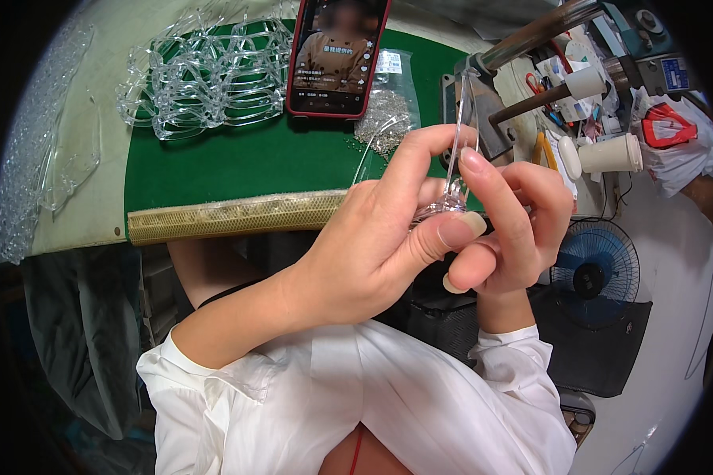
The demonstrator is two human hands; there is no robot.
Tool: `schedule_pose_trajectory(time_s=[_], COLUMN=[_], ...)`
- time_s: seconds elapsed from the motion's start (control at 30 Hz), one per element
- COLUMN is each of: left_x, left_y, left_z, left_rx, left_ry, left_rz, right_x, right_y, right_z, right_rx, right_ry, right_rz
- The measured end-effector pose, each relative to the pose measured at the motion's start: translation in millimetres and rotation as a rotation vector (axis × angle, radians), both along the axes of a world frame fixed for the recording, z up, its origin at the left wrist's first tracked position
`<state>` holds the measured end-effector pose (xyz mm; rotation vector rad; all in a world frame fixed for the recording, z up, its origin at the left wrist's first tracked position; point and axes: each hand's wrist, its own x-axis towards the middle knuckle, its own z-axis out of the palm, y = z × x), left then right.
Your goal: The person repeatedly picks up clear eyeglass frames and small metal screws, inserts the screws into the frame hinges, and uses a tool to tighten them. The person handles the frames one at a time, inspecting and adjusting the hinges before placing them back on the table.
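Observation:
My left hand (380, 245) pinches a clear plastic eyeglass frame (454, 195) between thumb and fingers, in front of the table edge. One thin transparent arm of it points up, and another sticks out to the left behind the hand. From the other side my right hand (519, 210) meets the same frame, its index fingertip pressed on the upright arm and its other fingers curled. The hinge area is partly hidden by my fingers. Beyond my hands lies a plastic bag (388, 99) of tiny metal parts, some spilled beside it.
A heap of clear eyeglass frames (214, 79) sits on the green mat (190, 170). A phone (337, 59) in a red case stands behind. A gold mesh-patterned strip (238, 218) edges the table. A metal bench machine (543, 39) is at right, with a fan (594, 273) below.

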<state>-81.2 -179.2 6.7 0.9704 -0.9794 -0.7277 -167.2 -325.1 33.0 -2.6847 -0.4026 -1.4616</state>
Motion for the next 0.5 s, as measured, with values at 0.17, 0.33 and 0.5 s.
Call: schedule_pose_trajectory(time_s=[0.17, 0.33, 0.5], left_x=[1.1, -0.4, -0.8], left_y=[1.1, 0.6, -0.2], left_z=[-1.2, -3.3, -2.1], left_rx=[0.036, 0.031, 0.004], left_ry=[-0.022, -0.072, -0.013], left_rz=[0.004, 0.053, 0.012], right_x=[3.6, 5.2, -1.2], right_y=[-1.5, -2.3, -2.0], right_z=[-1.0, -5.9, -8.4], right_rx=[-0.028, 0.035, 0.126], right_ry=[-0.011, -0.016, 0.032], right_rz=[-0.021, 0.017, 0.060])
